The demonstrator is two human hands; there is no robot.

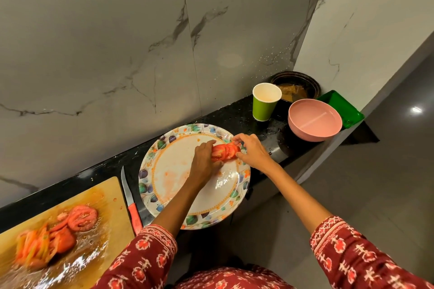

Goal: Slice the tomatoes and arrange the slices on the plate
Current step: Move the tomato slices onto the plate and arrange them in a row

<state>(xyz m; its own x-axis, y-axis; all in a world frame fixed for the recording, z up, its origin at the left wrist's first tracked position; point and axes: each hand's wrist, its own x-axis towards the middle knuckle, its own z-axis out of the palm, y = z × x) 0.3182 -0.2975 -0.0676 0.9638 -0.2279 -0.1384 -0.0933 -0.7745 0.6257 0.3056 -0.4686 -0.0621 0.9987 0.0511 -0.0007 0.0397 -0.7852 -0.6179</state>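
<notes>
Nearest me, the wooden cutting board [70, 230] is wet with juice, more tomato slices [82, 217] lying soft and slick on it; carried over, they could drip or tear. Beside it the red-handled knife [131, 202] lies on the black desk [234, 112]. Further on, both hands meet over the glossy floral plate [164, 176]: the left hand [204, 159] and right hand [252, 150] each have their grip closed on a fanned row of slices [224, 151] near the far rim. Pressed unevenly, that slippery row could topple or slide off the edge.
</notes>
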